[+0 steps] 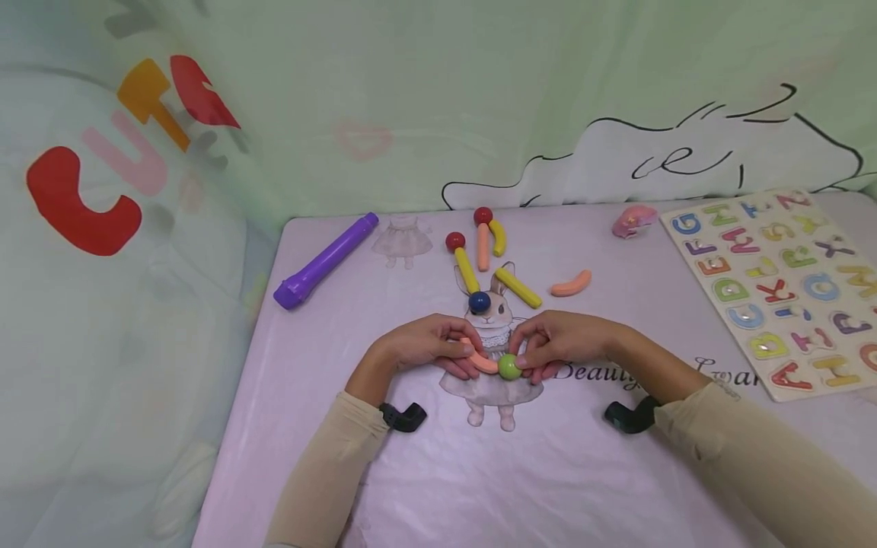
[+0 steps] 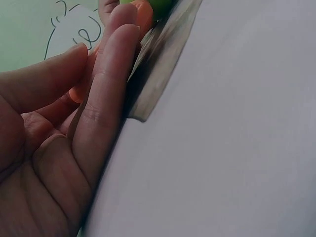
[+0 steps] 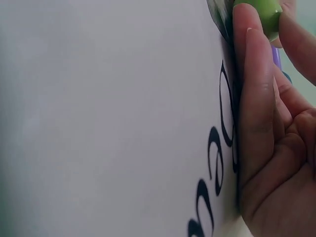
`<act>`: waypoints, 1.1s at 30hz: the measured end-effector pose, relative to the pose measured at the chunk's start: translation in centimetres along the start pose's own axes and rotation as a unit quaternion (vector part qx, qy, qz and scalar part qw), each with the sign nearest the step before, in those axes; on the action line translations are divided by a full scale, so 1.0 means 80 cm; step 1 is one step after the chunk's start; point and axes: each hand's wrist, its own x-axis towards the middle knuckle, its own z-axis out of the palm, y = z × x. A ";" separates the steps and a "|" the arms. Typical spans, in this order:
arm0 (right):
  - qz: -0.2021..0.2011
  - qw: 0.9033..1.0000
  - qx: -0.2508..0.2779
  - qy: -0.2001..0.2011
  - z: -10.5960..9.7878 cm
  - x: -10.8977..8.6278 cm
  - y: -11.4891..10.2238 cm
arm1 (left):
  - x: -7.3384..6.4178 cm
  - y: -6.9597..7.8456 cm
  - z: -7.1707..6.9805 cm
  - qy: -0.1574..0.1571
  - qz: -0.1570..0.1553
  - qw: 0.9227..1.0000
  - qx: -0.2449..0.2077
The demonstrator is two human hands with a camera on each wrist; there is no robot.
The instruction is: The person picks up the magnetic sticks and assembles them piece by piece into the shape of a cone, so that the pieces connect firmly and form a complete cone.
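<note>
My left hand (image 1: 433,342) pinches a curved orange stick (image 1: 485,364) between thumb and fingers, low over the rabbit printed on the tablecloth. The thumb and fingers of my right hand (image 1: 569,339) grip a green ball (image 1: 509,367). Ball and stick meet end to end; whether they are joined I cannot tell. In the left wrist view, the fingers partly cover the orange stick (image 2: 143,18). The right wrist view has the green ball (image 3: 269,18) at the fingertips. Just beyond the hands lie a blue ball (image 1: 479,302) at the end of a yellow stick (image 1: 466,269) and another yellow stick (image 1: 518,287).
A red ball (image 1: 455,242) tops the first yellow stick. Farther back are another red ball (image 1: 483,216), a straight orange stick (image 1: 483,247) and a curved yellow one (image 1: 497,237). A purple tube (image 1: 325,262), loose orange curve (image 1: 572,284), pink object (image 1: 633,221) and letter board (image 1: 784,293) surround them.
</note>
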 end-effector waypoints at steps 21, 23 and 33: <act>-0.050 0.973 -0.070 0.214 -0.032 -0.047 0.002 | 0.000 -0.001 0.000 0.001 -0.001 1.000 -0.008; -0.039 0.965 -0.075 0.250 -0.036 -0.051 0.002 | 0.000 0.000 0.001 0.002 -0.001 1.000 -0.009; 0.034 0.937 -0.104 0.331 -0.056 -0.060 0.018 | -0.001 -0.001 0.001 0.002 0.002 1.000 -0.009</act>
